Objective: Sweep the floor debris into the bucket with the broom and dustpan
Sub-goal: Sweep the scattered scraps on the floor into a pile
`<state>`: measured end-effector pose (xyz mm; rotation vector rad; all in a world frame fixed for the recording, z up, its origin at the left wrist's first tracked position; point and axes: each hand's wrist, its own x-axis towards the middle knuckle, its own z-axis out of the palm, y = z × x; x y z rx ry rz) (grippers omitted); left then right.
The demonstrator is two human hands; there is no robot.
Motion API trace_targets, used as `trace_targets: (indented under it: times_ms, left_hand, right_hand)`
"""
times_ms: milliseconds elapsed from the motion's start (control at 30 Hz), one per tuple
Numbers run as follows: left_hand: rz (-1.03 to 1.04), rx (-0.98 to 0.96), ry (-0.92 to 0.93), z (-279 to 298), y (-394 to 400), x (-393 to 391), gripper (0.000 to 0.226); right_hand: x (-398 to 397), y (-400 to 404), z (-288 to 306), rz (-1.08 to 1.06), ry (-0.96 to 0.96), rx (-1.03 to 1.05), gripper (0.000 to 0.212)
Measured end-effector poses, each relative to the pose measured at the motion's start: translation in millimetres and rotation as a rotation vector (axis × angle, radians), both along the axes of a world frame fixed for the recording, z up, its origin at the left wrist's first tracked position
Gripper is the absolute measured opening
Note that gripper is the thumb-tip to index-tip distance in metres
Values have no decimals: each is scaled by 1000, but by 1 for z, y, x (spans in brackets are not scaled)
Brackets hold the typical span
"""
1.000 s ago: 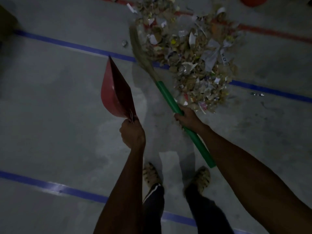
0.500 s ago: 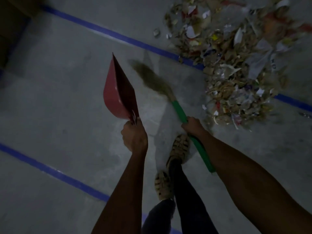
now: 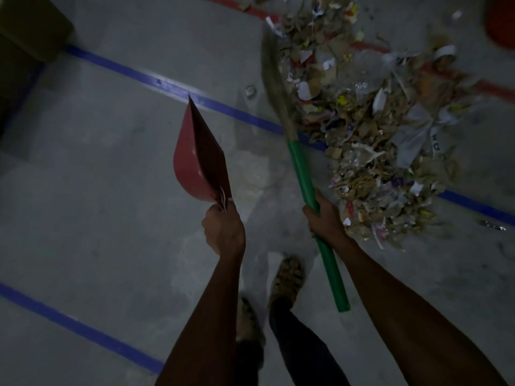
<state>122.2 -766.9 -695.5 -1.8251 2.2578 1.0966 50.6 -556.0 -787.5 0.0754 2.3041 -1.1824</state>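
Observation:
A big pile of paper and cardboard debris (image 3: 370, 129) covers the floor at the upper right. My right hand (image 3: 324, 217) grips the green handle of the broom (image 3: 302, 168). Its brown bristles (image 3: 274, 79) lie along the pile's left edge. My left hand (image 3: 223, 229) holds the red dustpan (image 3: 198, 160) by its handle, lifted off the floor with its point facing away from me, left of the broom. An orange-red object (image 3: 500, 23), possibly the bucket, shows at the top right corner, cut off by the frame.
Blue tape lines (image 3: 139, 75) cross the grey concrete floor, and a red line (image 3: 473, 84) runs under the debris. A brown cardboard box (image 3: 30, 26) sits at the top left. My sandalled feet (image 3: 287, 277) stand below the hands. A small loose scrap (image 3: 250, 90) lies left of the bristles.
The broom head has swung from the bare floor left of the pile up to the pile's left edge. The view has shifted back, and my feet have stepped. The dustpan stays raised.

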Motion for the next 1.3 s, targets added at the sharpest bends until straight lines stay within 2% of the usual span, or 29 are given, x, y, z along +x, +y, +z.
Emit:
trace_targets:
  times_ms: [133, 300, 433, 633, 800, 900, 1033, 1167, 1300]
  left_hand:
    - [-16, -2, 11, -2, -14, -28, 39]
    - [1, 7, 46, -18, -42, -53, 38]
    - [-1, 6, -8, -34, -74, -67, 38]
    - [-64, -25, -50, -48, -133, -96, 39]
    - [-109, -22, -53, -47, -167, -124, 41]
    - [-157, -27, -55, -40, -179, -142, 43]
    - [-224, -23, -42, -28, -188, -171, 43]
    - [-263, -11, -12, -15, -190, -200, 41]
    - [-302, 12, 24, 4, -198, -222, 38]
  right_hand:
    - [-34, -48, 9, 27, -98, -88, 45]
    - [-84, -118, -11, 234, -228, -15, 56]
    - [-116, -161, -37, 321, -335, 96, 40]
    - [-160, -163, -57, 66, -330, 170, 39]
    - [-193, -148, -52, -320, -314, 187, 26]
    - [-203, -140, -51, -514, -279, 161, 27]
    - [-208, -141, -34, -722, -220, 76, 7]
    - [-211, -158, 1, -851, -163, -7, 6]
    - [-211, -186, 31, -876, -77, -81, 9]
